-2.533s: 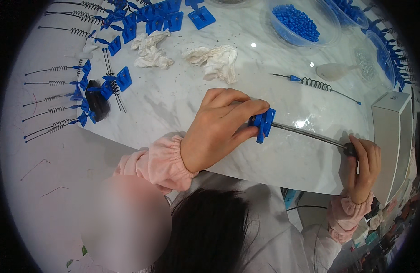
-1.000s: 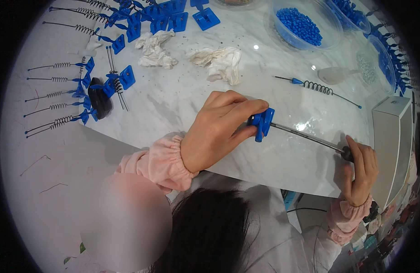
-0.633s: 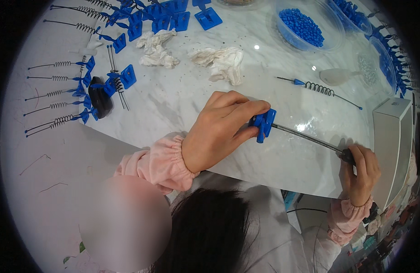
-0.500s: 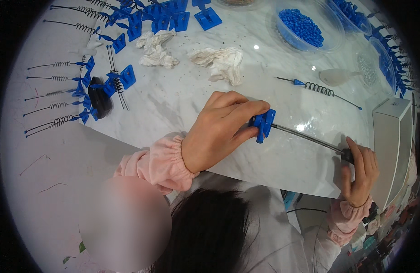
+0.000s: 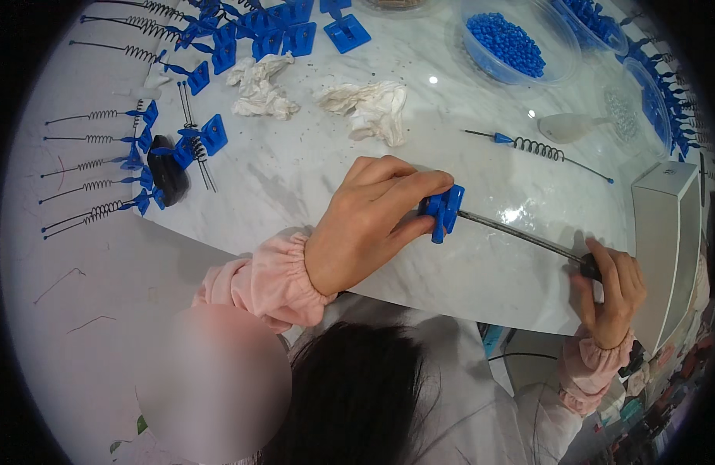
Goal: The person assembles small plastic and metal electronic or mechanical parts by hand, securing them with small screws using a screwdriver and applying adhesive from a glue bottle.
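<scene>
Pinched between the thumb and fingers of my left hand (image 5: pixel 365 221) is a blue plastic bracket (image 5: pixel 448 209), its flat plate facing right. My right hand (image 5: pixel 615 291) has its fingers closed round the black handle of a screwdriver (image 5: pixel 520 234). The long metal shaft runs leftward, and its tip meets the bracket; the exact contact point is hidden by the plate. Beyond the screwdriver, a coiled black spring wire with a blue cone (image 5: pixel 537 147) lies on the marbled table (image 5: pixel 295 186).
Crumpled tissues (image 5: pixel 365 105) lie mid-table. Finished-looking blue spring pieces (image 5: pixel 284 31) crowd the far left, some beside a black object (image 5: pixel 169 172). A tub of blue beads (image 5: pixel 505 46), a pale squeeze bottle (image 5: pixel 570 126) and a white box (image 5: pixel 667 232) are at right.
The view has shifted slightly, so the table things sit a little differently. My right fingers have moved slightly on the screwdriver handle; the left hand keeps its pinch on the bracket.
</scene>
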The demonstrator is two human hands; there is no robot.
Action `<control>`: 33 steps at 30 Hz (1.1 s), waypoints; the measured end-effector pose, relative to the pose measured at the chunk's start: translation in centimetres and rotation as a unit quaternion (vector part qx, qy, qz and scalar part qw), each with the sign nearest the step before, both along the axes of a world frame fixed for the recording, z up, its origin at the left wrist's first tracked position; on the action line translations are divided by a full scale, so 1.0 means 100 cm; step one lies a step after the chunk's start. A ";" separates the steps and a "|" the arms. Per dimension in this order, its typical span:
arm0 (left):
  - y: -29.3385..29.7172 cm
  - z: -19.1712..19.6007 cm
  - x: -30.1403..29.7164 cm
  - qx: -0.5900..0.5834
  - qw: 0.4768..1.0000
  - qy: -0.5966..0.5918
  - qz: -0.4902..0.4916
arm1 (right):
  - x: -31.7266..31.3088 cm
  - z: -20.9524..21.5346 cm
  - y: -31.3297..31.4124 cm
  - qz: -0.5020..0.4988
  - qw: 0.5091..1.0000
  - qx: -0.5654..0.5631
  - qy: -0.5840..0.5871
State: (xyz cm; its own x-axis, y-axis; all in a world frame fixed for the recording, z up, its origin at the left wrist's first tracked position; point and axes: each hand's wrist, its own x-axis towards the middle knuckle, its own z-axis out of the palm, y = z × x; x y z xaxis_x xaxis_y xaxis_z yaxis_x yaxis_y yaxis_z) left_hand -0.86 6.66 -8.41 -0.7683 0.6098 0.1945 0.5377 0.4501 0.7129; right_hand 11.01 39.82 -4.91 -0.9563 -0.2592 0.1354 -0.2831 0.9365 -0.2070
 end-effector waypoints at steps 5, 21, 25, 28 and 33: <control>0.001 0.000 -0.001 -0.001 1.000 0.000 -0.005 | -0.007 0.002 0.000 0.007 0.999 0.009 0.033; 0.000 0.003 0.000 -0.005 1.000 0.006 -0.014 | 0.008 -0.009 0.007 -0.091 0.994 -0.059 0.031; -0.001 0.009 0.002 0.001 1.000 0.003 -0.018 | 0.002 -0.009 0.005 -0.062 0.997 -0.028 0.047; -0.006 0.008 0.005 0.006 1.000 0.015 -0.012 | 0.000 -0.014 0.002 -0.060 0.997 -0.022 0.050; -0.006 0.006 0.003 0.003 1.000 0.011 -0.006 | -0.007 -0.005 -0.011 -0.071 0.994 -0.010 0.088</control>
